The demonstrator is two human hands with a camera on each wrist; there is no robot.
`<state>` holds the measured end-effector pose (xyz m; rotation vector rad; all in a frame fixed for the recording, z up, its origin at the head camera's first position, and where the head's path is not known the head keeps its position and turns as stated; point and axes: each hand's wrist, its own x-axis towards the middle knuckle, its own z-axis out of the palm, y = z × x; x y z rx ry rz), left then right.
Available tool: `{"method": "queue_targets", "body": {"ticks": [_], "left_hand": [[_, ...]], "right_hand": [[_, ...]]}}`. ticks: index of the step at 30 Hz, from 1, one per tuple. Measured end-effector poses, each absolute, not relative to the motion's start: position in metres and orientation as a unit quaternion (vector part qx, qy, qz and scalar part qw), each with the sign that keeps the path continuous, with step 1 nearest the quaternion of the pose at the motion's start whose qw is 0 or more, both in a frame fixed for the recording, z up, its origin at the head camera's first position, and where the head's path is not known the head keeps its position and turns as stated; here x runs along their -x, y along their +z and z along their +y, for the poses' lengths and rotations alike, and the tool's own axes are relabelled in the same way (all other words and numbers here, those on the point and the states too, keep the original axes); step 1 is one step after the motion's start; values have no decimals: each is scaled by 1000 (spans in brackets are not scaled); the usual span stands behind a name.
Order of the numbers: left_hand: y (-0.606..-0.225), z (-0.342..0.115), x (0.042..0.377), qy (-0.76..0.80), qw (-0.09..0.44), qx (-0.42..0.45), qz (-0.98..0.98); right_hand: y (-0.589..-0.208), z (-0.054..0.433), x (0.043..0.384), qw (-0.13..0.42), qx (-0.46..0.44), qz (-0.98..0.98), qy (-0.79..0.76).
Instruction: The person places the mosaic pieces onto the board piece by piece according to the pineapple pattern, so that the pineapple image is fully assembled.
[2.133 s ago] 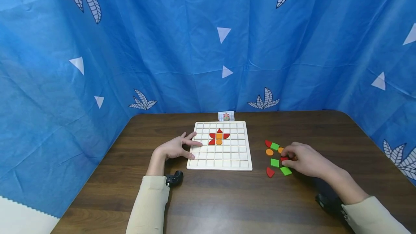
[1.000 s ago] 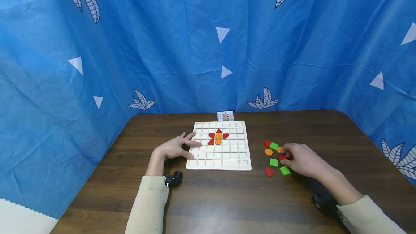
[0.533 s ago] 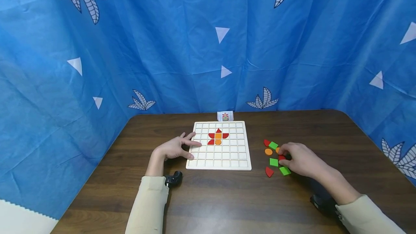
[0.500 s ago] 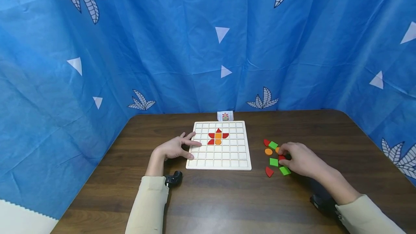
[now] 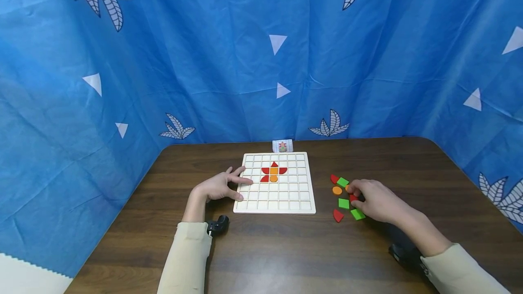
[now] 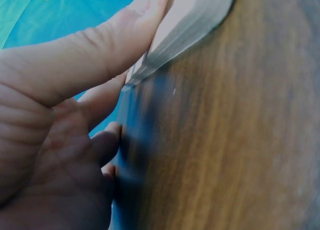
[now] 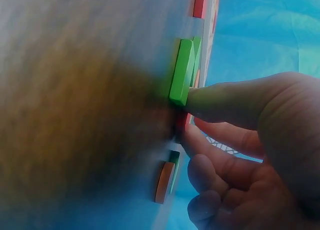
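A white grid board [image 5: 286, 205] lies flat mid-table, with red and orange pieces set into its cells, among them an orange disc [image 5: 273, 178] and a red triangle [image 5: 274, 164]. My left hand [image 5: 220, 186] rests on the board's left side with fingers spread; in the left wrist view the thumb [image 6: 95, 60] lies at the board's edge [image 6: 175, 45]. Among loose pieces to the right, my right hand [image 5: 377, 201] pinches a red piece [image 5: 353, 198] between thumb and fingers. The right wrist view shows that red piece [image 7: 183, 121] mostly hidden, beside a green square [image 7: 183, 72].
Around the right hand lie an orange disc [image 5: 337, 190], green squares [image 5: 343, 203] and a red quarter-round piece [image 5: 337, 215]. A small pattern card [image 5: 283, 145] stands behind the board. A blue curtain [image 5: 229, 58] hangs past the table's far edge.
My right hand has shifted slightly left among the loose pieces, its fingers staying at the red piece. My left hand keeps its place on the board.
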<state>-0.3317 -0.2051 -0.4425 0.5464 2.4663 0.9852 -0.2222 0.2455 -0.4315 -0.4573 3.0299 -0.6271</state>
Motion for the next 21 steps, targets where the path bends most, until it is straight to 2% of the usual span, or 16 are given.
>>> {"method": "queue_targets", "body": {"ticks": [21], "left_hand": [[-443,-205,331,356,211,-198,888]], "right_hand": [[-426,241,225,-15,178,966,-186]]}}
